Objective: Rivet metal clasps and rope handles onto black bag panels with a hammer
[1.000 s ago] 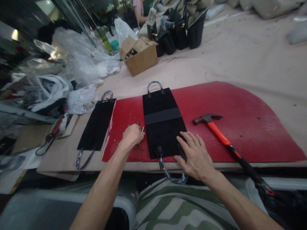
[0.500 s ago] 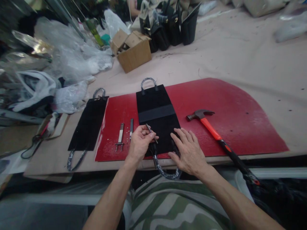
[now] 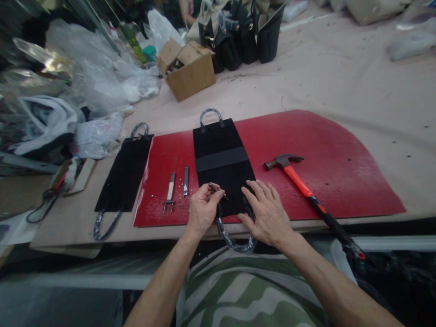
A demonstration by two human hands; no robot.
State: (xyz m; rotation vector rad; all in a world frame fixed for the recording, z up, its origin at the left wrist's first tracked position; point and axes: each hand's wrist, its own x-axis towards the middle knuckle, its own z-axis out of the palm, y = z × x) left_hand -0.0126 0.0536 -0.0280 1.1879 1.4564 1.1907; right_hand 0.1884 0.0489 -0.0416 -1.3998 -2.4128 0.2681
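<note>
My left hand (image 3: 205, 206) pinches a short metal punch (image 3: 218, 189), held at a slant over the near part of a black bag panel (image 3: 220, 141). Fingers spread, my right hand (image 3: 267, 211) lies on the panel's near right edge. Between my wrists hangs the panel's near handle (image 3: 238, 245), wrapped in clear film; its attached ends are partly hidden by my hands. The panel lies on a red board (image 3: 306, 150). A claw hammer (image 3: 303, 186) with an orange and black handle rests to the right of my right hand.
Left of the panel lie a two-pronged punch (image 3: 169, 193) and another metal tool (image 3: 186, 181). Farther left is a second black panel (image 3: 124, 177) with handles. A cardboard box (image 3: 190, 75), black bags (image 3: 240, 43) and plastic wrapping (image 3: 91, 68) stand behind.
My left hand has moved slightly right and down, with the punch now pointing lower toward the panel. My right hand stays spread in nearly the same place.
</note>
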